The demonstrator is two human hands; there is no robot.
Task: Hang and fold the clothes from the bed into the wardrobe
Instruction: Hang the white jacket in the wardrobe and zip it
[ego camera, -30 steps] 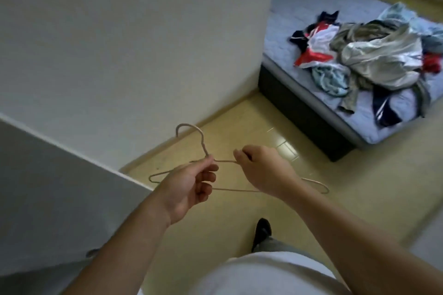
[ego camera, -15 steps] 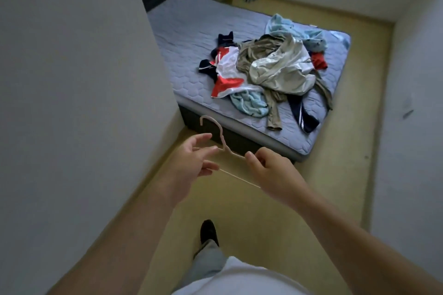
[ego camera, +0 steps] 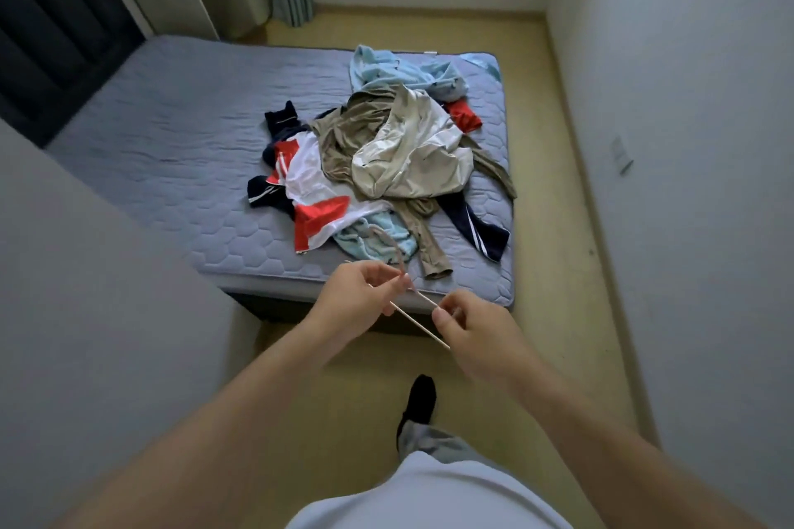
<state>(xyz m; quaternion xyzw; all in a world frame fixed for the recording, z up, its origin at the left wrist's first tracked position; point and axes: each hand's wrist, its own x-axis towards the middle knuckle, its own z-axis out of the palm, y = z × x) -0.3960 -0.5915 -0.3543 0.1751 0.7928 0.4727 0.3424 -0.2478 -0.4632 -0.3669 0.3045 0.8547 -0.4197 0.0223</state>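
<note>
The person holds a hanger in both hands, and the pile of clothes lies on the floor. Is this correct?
No: the head view shows the pile of clothes on the bed. The left hand and right hand do hold the hanger.

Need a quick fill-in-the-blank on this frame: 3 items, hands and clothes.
1. The left hand and the right hand both hold a thin ____.
2. The clothes pile lies on the ____.
3. The sock seen below the hands is ____ in colour.
Missing words: hanger; bed; black.
</note>
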